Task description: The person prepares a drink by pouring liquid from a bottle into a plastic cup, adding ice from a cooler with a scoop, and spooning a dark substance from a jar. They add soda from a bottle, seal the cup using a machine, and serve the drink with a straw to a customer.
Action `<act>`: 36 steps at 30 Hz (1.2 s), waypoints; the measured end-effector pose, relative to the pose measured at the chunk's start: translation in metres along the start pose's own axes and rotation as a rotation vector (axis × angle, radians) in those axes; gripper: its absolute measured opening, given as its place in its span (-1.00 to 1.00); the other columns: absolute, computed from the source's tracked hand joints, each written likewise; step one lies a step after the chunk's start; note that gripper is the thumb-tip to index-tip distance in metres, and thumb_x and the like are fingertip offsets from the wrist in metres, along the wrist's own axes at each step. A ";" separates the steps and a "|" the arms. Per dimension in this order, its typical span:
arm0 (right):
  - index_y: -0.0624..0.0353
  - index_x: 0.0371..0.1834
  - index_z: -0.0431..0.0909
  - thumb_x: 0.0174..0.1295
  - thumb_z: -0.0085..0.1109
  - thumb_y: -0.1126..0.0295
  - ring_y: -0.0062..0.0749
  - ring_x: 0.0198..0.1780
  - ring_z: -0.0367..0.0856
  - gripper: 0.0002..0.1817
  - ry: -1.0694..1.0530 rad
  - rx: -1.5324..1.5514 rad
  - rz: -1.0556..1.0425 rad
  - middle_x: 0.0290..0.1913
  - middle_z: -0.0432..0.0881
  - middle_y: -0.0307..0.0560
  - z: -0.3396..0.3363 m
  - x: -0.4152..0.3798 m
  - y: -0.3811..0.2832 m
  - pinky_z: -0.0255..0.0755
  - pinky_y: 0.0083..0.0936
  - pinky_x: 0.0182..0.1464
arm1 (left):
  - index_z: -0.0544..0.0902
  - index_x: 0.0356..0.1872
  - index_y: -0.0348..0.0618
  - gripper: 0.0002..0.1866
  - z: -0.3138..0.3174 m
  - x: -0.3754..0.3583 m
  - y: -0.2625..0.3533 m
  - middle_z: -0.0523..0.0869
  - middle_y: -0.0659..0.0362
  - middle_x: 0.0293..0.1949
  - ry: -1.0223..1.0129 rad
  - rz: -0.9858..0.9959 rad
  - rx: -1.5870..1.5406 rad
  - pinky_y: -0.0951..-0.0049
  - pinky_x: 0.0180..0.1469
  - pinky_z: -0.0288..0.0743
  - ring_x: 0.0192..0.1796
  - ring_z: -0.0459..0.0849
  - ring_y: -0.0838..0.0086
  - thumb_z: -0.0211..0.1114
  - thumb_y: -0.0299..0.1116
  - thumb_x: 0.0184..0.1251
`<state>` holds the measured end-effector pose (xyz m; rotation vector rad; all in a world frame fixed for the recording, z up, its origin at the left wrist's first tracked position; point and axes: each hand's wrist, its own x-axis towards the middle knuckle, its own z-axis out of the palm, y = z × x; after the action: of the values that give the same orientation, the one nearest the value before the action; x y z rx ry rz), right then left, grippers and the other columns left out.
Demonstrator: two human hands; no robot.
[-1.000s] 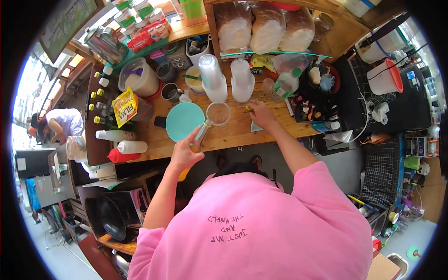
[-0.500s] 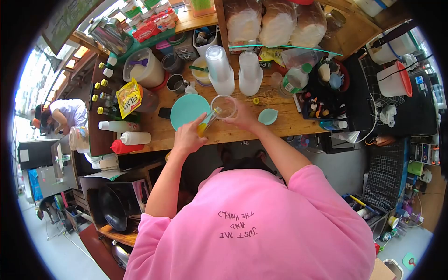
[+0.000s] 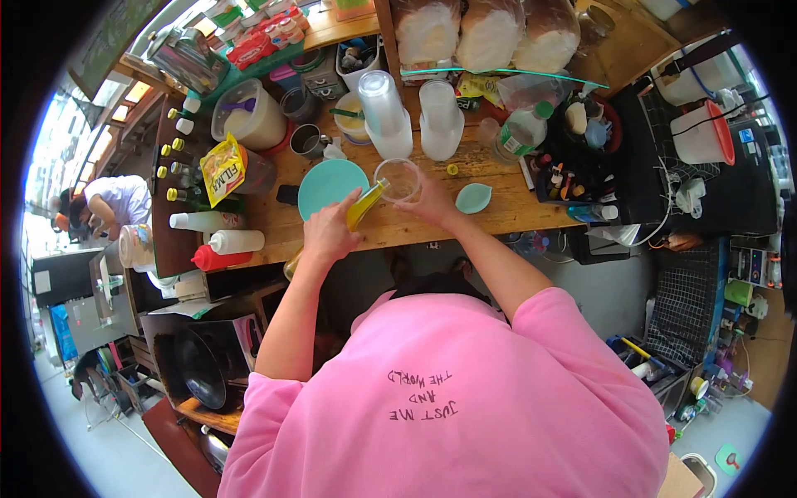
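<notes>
My left hand is wrapped round a glass bottle of yellow liquid. The bottle is tilted, with its mouth at the rim of a clear plastic cup. My right hand grips that cup from its right side. Whether liquid is flowing into the cup cannot be made out. A round turquoise plate lies left of the cup, partly behind my left hand. To the right are a small yellow cap and a pale green, leaf-shaped dish.
Stacks of clear cups stand behind my hands. A plastic bottle with a green cap is at the back right. White and red squeeze bottles lie at the left edge. Another person bends over at far left.
The bottle is tipped further, and the yellow liquid has run up into its neck. Its mouth stays by the cup. The whole view has shifted slightly.
</notes>
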<state>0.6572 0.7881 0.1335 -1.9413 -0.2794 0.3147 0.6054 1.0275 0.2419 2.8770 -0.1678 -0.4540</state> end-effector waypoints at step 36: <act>0.24 -0.14 0.71 0.26 0.15 0.52 0.19 0.06 0.72 -0.81 0.050 -0.721 0.095 -0.07 0.73 0.22 -0.068 0.042 0.087 0.60 0.00 0.13 | 0.50 0.48 0.36 -0.13 -0.005 0.004 -0.002 0.77 -0.01 -0.10 -0.016 -0.005 0.058 0.01 0.00 0.66 -0.04 0.77 0.00 0.49 -0.28 -0.02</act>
<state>0.7242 0.7105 0.0742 -2.6749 -0.2927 0.2434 0.6110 1.0298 0.2453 2.9314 -0.1786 -0.4807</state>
